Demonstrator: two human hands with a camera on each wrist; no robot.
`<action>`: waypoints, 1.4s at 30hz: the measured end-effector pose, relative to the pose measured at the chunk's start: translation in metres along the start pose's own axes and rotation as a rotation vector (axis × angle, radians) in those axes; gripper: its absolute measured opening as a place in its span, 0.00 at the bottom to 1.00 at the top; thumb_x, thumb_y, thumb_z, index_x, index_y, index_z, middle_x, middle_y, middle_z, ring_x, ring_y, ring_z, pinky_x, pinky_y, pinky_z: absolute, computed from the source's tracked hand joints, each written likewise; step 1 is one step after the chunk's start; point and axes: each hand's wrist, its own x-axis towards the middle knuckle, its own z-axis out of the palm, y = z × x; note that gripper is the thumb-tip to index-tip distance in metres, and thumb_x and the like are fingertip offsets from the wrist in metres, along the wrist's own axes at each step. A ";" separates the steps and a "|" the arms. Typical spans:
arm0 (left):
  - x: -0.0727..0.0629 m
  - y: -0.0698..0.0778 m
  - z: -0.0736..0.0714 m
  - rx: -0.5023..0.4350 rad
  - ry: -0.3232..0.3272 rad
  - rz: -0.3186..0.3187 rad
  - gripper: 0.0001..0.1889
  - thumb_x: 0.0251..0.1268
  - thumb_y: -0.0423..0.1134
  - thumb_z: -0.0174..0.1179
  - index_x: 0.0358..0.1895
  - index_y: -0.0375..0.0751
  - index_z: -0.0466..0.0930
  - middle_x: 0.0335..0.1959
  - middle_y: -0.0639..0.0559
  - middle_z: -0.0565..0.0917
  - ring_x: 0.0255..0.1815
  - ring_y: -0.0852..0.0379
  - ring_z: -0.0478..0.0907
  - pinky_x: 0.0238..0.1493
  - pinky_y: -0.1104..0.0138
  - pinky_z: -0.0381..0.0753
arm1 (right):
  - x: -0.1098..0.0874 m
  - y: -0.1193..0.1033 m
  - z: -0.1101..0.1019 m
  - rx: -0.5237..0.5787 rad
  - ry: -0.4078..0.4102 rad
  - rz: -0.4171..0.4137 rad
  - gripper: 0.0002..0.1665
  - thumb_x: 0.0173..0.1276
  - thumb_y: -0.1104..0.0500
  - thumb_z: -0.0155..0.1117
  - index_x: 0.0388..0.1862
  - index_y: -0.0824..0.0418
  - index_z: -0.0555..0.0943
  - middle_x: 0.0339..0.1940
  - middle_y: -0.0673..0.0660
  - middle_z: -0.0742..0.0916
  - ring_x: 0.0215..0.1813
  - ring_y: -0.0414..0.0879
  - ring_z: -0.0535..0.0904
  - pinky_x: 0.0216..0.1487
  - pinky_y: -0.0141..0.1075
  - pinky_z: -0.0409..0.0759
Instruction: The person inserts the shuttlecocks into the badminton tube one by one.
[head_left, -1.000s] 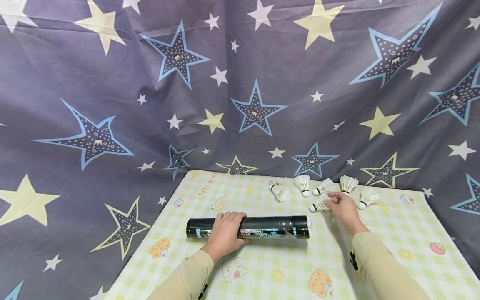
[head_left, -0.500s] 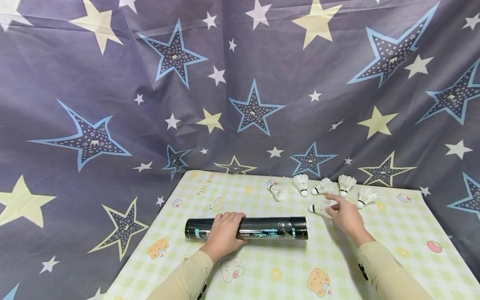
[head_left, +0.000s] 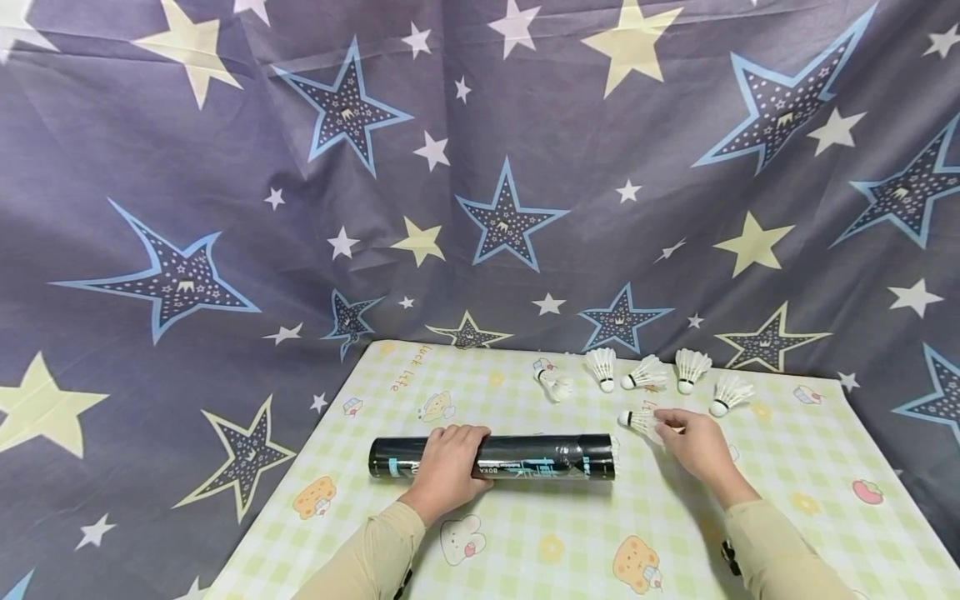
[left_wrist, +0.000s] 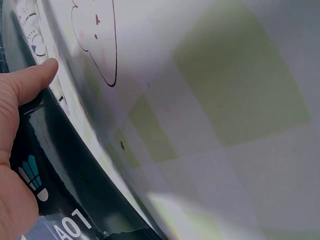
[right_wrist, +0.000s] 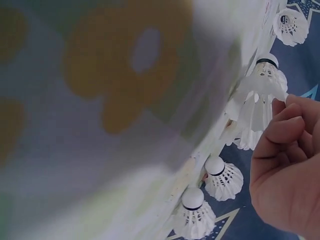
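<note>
A long black shuttlecock tube lies sideways on the table, its white feathered content showing at the right end. Over its middle, my left hand grips it, fingers across the top and thumb on the near side. In the left wrist view the tube fills the lower left, under the hand. Just beyond the tube's right end, my right hand pinches a white shuttlecock by its feather skirt, cork pointing left. The right wrist view shows thumb and finger at the feather edge of this shuttlecock.
Several shuttlecocks lie along the table's back edge, among them one at the left and one at the right. A checked cloth covers the table. Behind it hangs a star-patterned curtain.
My right hand has drawn slightly toward me, and its spread fingers have come together on the feathers. The shuttlecock's skirt has swung nearer me. My left hand stays on the tube.
</note>
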 end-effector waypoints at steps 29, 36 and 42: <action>0.001 -0.001 -0.001 0.006 0.012 0.003 0.44 0.45 0.59 0.86 0.68 0.50 0.78 0.58 0.52 0.88 0.57 0.50 0.84 0.58 0.53 0.78 | -0.046 0.002 -0.040 0.427 -0.015 0.340 0.35 0.78 0.45 0.69 0.72 0.67 0.80 0.34 0.28 0.88 0.28 0.32 0.75 0.30 0.31 0.79; 0.001 0.000 -0.003 0.005 0.006 0.001 0.44 0.45 0.58 0.86 0.68 0.51 0.78 0.58 0.52 0.88 0.57 0.50 0.84 0.58 0.53 0.78 | -0.055 -0.008 -0.044 0.458 -0.033 0.318 0.33 0.77 0.46 0.71 0.70 0.67 0.81 0.34 0.29 0.88 0.28 0.33 0.74 0.30 0.31 0.80; 0.001 0.001 -0.003 0.002 0.006 -0.001 0.44 0.45 0.58 0.86 0.68 0.50 0.79 0.58 0.52 0.88 0.57 0.50 0.84 0.58 0.53 0.78 | -0.062 -0.017 -0.044 0.479 -0.036 0.290 0.29 0.76 0.49 0.72 0.66 0.68 0.84 0.35 0.31 0.88 0.27 0.33 0.73 0.27 0.31 0.77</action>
